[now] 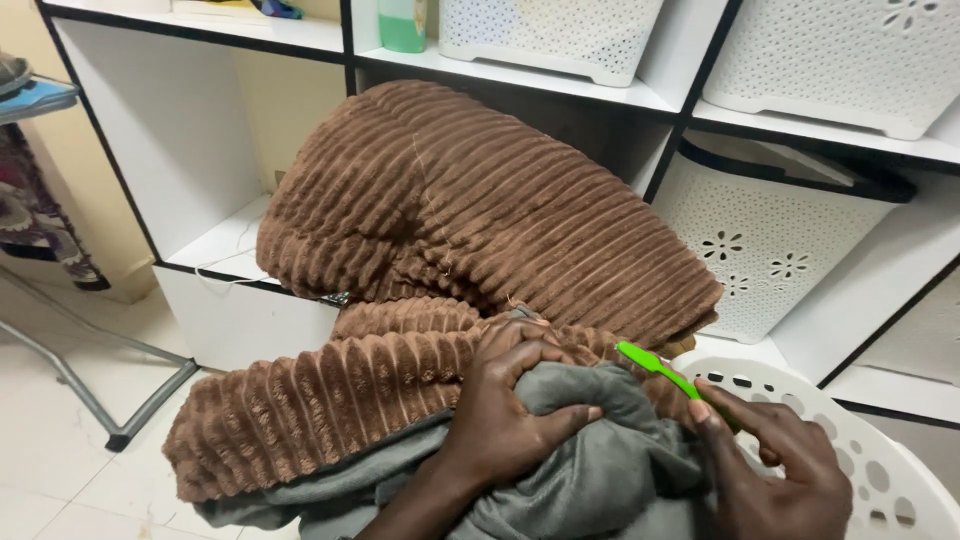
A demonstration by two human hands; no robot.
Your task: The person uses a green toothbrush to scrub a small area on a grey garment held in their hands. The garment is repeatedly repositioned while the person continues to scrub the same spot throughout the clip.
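Before white shelving, the left hand bunches the brown ribbed blanket's grey lining; the right hand pinches a green tool, seemingly picking at its seam.

A white shelving unit with dark edging fills the wall from ten to three o'clock. White perforated baskets sit in its compartments at twelve, one and three o'clock, and a pale green container, perhaps a bottle, stands at twelve. The wall at nine o'clock is cream. Pale floor tiles spread at eight o'clock, crossed by a grey metal stand leg. Light is soft and even.
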